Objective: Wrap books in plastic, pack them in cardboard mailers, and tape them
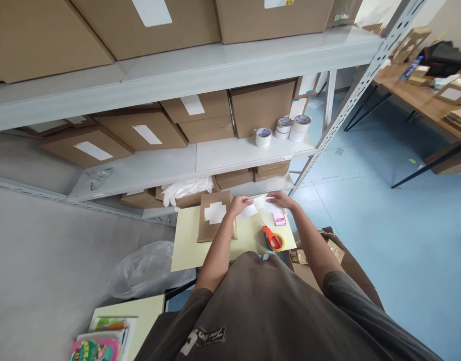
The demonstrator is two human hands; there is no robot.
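Over the pale yellow table (pixel 187 253), my left hand (pixel 240 204) pinches a white paper label (pixel 247 210). My right hand (pixel 280 199) is closed on another piece of white paper (pixel 273 207) a little to the right. Whether the two pieces are joined I cannot tell. Left of my left hand lies a flat cardboard box (pixel 208 228) with white labels (pixel 215 213) stuck on top in a cross shape. Below my right hand sit a small pink pad (pixel 279 219) and an orange tape dispenser (pixel 271 236) beside a yellow tape roll (pixel 280 241).
Metal shelving (pixel 230 159) with cardboard boxes (pixel 262 108) and several white tape rolls (pixel 263 137) rises in front. An open carton (pixel 351 271) stands right of the table. Clear plastic wrap (pixel 144 271) lies at left. A wooden desk (pixel 422 95) is at far right.
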